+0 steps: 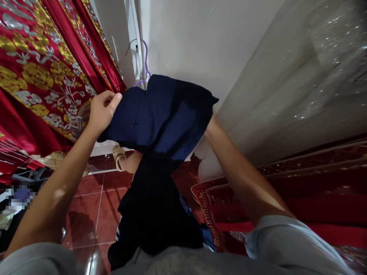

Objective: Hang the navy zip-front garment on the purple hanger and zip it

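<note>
A dark navy garment point(160, 110) is spread in front of me at waist height; its exact kind I cannot make out. At its left edge my left hand point(103, 109) is closed, the cloth pinched by thumb and fingers. My right forearm reaches to the garment's right side. The cloth covers my right hand, so its fingers are hidden. A purple wire hanger point(147, 57) rises behind the garment's top edge, its hook near a white pole. Whether the garment sits on that hanger is not clear.
Red cloth with gold and silver embroidery point(40, 72) hangs at the left. Plastic-wrapped material point(286, 84) leans along the right, above a red patterned fabric point(286, 198). A beige clog point(119, 157) is on a foot over the red tiled floor point(86, 208). Assorted items lie at lower left.
</note>
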Demonstrator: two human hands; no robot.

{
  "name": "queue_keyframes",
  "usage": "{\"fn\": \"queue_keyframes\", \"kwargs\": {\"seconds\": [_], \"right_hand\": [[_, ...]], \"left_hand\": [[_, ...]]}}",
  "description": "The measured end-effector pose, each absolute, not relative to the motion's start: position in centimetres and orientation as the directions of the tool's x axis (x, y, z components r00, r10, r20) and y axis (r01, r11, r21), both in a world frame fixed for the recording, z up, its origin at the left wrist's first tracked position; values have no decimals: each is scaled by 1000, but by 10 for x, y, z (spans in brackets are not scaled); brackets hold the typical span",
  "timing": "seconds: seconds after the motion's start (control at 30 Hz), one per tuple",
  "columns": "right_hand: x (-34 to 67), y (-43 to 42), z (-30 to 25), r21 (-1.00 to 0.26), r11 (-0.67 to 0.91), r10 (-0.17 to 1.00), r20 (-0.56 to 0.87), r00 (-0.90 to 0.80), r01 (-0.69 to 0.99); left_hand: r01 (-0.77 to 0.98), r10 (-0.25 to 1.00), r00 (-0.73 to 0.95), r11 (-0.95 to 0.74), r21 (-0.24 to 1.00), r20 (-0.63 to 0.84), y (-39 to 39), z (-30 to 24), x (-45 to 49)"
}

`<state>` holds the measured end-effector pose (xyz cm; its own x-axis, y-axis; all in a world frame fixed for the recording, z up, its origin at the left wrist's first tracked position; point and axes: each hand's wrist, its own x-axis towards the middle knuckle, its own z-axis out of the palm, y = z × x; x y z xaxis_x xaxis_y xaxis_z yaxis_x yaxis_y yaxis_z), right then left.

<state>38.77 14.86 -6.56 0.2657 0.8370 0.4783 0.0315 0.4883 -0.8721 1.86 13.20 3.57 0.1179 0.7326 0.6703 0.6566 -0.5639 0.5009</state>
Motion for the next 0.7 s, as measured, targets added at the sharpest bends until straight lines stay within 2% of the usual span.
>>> {"fn": "queue_keyframes", "kwargs": {"seconds": [0.1, 0.17, 0.23, 0.3, 0.4, 0.57, 0.7], "right_hand": [[394, 146, -55, -895, 438, 885, 413, 216, -83], [398, 141, -48, -893, 449, 882, 433, 187, -46], [396, 132, -48, -878, 472, 866, 478, 146, 78], [388, 121, -54, -879, 459, 880, 470, 70, 132], [373, 107, -69, -907, 419, 907, 420, 17, 39], [367, 107, -63, -869, 480, 850, 425, 313, -123], [368, 106, -40, -857, 507, 808, 434, 398, -96]], "left_hand": [[706, 711, 200, -581, 404, 674, 122, 39, 21], [723, 729, 213, -565, 397, 650, 121, 41, 24], [721, 744, 234, -565, 401, 626, 121, 43, 28], [718, 738, 294, -590, 369, 607, 119, 44, 30], [718, 730, 386, -621, 313, 564, 110, 44, 29], [736, 752, 362, -593, 326, 551, 93, 47, 25], [661, 635, 364, -692, 290, 681, 76, 57, 28]]}}
